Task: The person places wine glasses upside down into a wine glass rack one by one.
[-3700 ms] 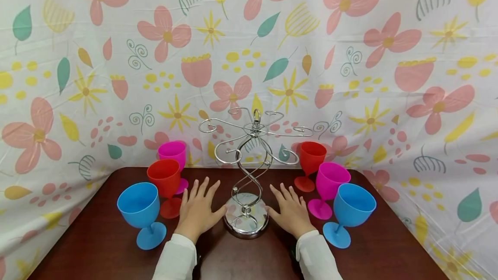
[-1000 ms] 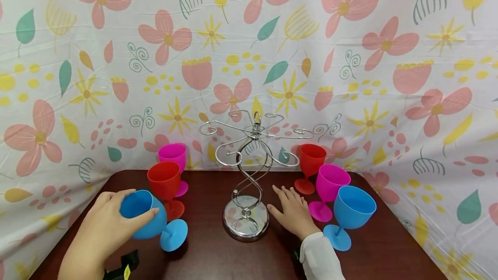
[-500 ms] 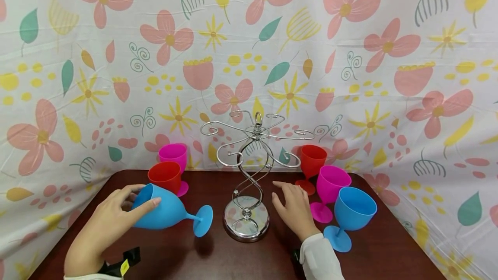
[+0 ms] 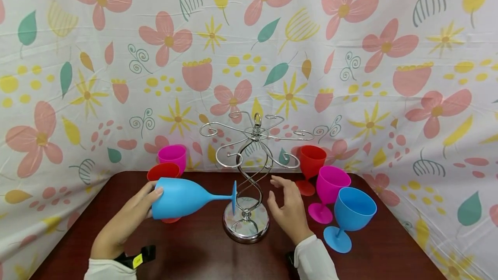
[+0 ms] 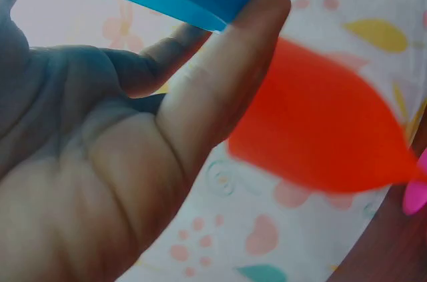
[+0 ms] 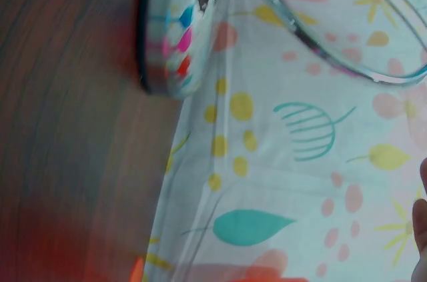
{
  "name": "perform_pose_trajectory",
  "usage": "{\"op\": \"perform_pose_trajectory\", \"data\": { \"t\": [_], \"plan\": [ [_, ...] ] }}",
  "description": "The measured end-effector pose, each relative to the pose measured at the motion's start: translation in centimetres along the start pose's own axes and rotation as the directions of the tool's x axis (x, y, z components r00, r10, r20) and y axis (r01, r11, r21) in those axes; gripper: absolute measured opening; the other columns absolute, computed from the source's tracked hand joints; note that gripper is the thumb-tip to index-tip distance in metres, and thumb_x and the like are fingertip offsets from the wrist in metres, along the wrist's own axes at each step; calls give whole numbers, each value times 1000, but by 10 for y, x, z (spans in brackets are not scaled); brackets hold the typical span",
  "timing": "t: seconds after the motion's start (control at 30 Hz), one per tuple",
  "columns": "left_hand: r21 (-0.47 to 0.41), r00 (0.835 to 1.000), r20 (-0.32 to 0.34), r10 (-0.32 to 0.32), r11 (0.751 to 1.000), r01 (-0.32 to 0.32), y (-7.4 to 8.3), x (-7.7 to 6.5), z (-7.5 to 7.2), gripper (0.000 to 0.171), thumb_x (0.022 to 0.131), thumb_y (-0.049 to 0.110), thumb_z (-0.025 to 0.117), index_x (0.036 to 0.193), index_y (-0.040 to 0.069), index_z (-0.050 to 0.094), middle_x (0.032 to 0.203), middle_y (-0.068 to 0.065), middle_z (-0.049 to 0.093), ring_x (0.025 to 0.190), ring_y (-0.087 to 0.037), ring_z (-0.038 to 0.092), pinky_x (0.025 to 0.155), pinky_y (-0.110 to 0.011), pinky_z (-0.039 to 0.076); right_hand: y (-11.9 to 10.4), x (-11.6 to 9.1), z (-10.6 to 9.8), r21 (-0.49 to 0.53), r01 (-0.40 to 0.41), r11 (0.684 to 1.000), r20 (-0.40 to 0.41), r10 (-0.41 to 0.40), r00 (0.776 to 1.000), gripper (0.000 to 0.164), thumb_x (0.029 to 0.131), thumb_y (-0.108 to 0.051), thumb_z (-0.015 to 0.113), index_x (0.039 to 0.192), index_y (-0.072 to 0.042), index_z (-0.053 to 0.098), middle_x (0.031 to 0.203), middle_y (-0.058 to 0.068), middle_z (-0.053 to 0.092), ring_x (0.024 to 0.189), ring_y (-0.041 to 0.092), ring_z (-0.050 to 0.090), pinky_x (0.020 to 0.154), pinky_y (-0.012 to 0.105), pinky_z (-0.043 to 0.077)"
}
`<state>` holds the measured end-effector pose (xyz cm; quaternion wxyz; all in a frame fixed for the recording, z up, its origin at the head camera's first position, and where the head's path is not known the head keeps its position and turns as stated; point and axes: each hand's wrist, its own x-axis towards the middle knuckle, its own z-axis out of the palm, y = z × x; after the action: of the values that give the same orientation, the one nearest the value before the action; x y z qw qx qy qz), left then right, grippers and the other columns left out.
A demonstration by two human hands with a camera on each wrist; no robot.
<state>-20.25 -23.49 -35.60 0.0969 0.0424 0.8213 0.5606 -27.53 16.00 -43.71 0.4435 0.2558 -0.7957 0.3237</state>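
My left hand (image 4: 130,217) grips a blue plastic goblet (image 4: 180,198) by its bowl, near the rim. The goblet lies sideways in the air, its round foot pointing right and overlapping the metal stand in the head view. In the left wrist view the thumb (image 5: 227,75) presses against the blue rim, with a red goblet (image 5: 320,122) behind. My right hand (image 4: 289,208) holds nothing; its fingers are loosely bent beside the chrome goblet rack (image 4: 246,221), which has a twisted stem and several curled arms. In the right wrist view the rack's base (image 6: 173,35) shows, with only fingertips at the right edge.
At left, a red goblet (image 4: 163,170) and a magenta goblet (image 4: 173,155) stand behind the held one. On the right stand a red goblet (image 4: 312,161), a magenta goblet (image 4: 330,182) and a blue goblet (image 4: 354,208). A flowered cloth (image 4: 249,33) hangs behind the dark table (image 4: 229,267).
The left hand took hold of the left blue goblet, lifted it, tipped it sideways and brought it right toward the rack. The right hand has raised and bent its fingers slightly.
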Motion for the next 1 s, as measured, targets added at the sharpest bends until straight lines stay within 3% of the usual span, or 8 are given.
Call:
{"op": "perform_pose_trajectory", "data": {
  "t": [0.1, 0.23, 0.37, 0.57, 0.7, 0.8, 0.93, 1.0],
  "plan": [
    [-51, 999, 30, 29, 998, -27, 1, 6, 9, 80, 105, 56, 39, 163, 13, 5, 162, -19, 21, 140, -50, 32, 105, -62, 49, -8, 1, 2, 35, -6, 999, 67, 4, 998, 63, 86, -7, 73, 145, -10, 51, 125, 6, 67, 110, 19, 63, 104, 12, 43],
    [-96, 995, 64, 73, 993, -67, 1, 15, 21, 71, 107, 52, 35, 162, 15, 11, 159, -20, 25, 138, -50, 34, 99, -60, 53, -18, 3, 4, 128, -17, 992, 159, -4, 987, 76, 85, -7, 76, 152, -10, 42, 127, 7, 67, 106, 19, 67, 96, 21, 53],
    [-123, 993, 81, 91, 989, -80, 0, 22, 32, 67, 108, 52, 33, 160, 13, 16, 156, -20, 30, 135, -46, 40, 98, -57, 55, -27, 6, 5, 213, -34, 976, 197, -9, 980, 73, 82, -4, 77, 148, -11, 47, 120, 5, 67, 101, 19, 68, 87, 31, 58],
    [-173, 989, 89, 120, 979, -104, 0, 31, 46, 67, 108, 50, 31, 159, 9, 16, 154, -24, 31, 133, -45, 43, 99, -54, 56, -38, 8, 1, 309, -91, 947, 229, 19, 973, 56, 80, 2, 78, 131, -14, 62, 110, 1, 71, 94, 16, 70, 82, 27, 60],
    [-227, 981, 126, 145, 967, -114, -1, 37, 54, 71, 108, 49, 26, 159, 3, 8, 155, -28, 27, 133, -44, 43, 106, -52, 52, -52, 10, 1, 464, -173, 869, 319, 18, 948, 54, 86, -8, 80, 137, -16, 62, 125, 10, 72, 111, 17, 72, 88, 31, 61],
    [-254, 975, 151, 164, 960, -122, -1, 42, 60, 73, 107, 48, 22, 159, -1, 4, 154, -32, 25, 130, -40, 47, 108, -47, 51, -63, 9, 2, 565, -255, 785, 361, 42, 932, 54, 90, -6, 76, 140, -13, 60, 135, 13, 68, 117, 14, 70, 89, 33, 61],
    [-292, 969, 173, 175, 949, -119, -1, 47, 69, 77, 104, 47, 20, 159, -4, 2, 153, -35, 26, 127, -36, 50, 105, -41, 51, -76, 6, 4, 647, -324, 691, 352, 106, 930, 48, 93, 1, 69, 139, -8, 61, 136, 5, 68, 118, 10, 68, 93, 34, 59],
    [-313, 969, 178, 173, 943, -110, -1, 49, 73, 78, 102, 47, 20, 159, -5, 2, 153, -36, 26, 126, -35, 50, 105, -40, 50, -81, 5, 4, 670, -334, 663, 328, 138, 934, 46, 93, 3, 67, 138, -6, 62, 135, 0, 69, 118, 10, 68, 95, 31, 58]
  ]
}}
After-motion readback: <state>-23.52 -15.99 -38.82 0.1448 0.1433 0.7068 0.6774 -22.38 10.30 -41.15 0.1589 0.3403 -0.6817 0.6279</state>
